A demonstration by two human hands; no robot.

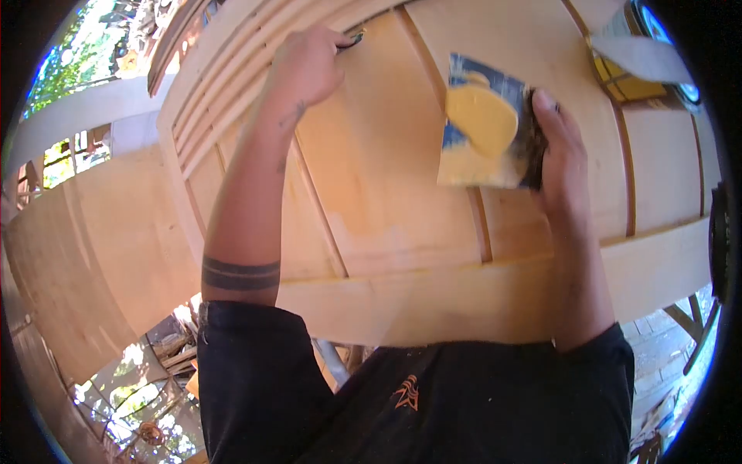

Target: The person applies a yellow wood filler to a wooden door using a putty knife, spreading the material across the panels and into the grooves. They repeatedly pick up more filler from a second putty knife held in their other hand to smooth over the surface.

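Observation:
My left hand (309,68) is closed around a small dark scraper (354,39), only a bit of which shows past the fingers. It is at the far part of a pale wooden door panel (386,155), beside its slatted strip. In my right hand (563,151) is a flat rectangular putty board (495,172), gripped by its dark right edge and held above the panel. A thick lump of yellow putty (483,120) sits on the board, with blue and dark smears around it.
A yellow-and-white can (630,73) stands on the panel at the upper right. Another wooden board (116,255) lies to the left. Scrap wood (176,352) is on the ground below, at the lower left.

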